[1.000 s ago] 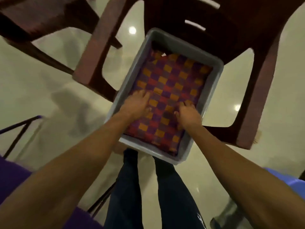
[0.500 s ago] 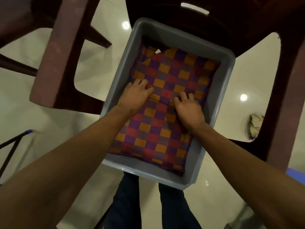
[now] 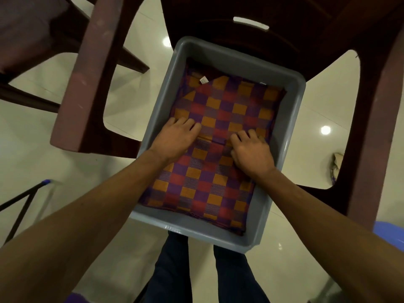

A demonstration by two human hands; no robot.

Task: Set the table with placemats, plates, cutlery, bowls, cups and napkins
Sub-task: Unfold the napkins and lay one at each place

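Note:
A stack of checked placemats (image 3: 220, 101) in orange, red and purple fills a grey plastic bin (image 3: 196, 231). A small white tag shows at the stack's far left corner. My left hand (image 3: 175, 138) and my right hand (image 3: 253, 152) lie side by side on the middle of the stack. Their fingers curl over a cloth edge that runs across the top placemat and grip it. No other tableware shows in the bin.
The bin sits on the seat of a dark brown plastic chair (image 3: 371, 127). A second brown chair (image 3: 91, 73) stands at the left. A black metal frame with a blue tip (image 3: 26, 197) is at lower left, a blue object (image 3: 389, 232) at right, glossy pale floor below.
My view has come closer to the bin. Both hands slid further along the stack towards its middle and curled their fingers onto the cloth edge.

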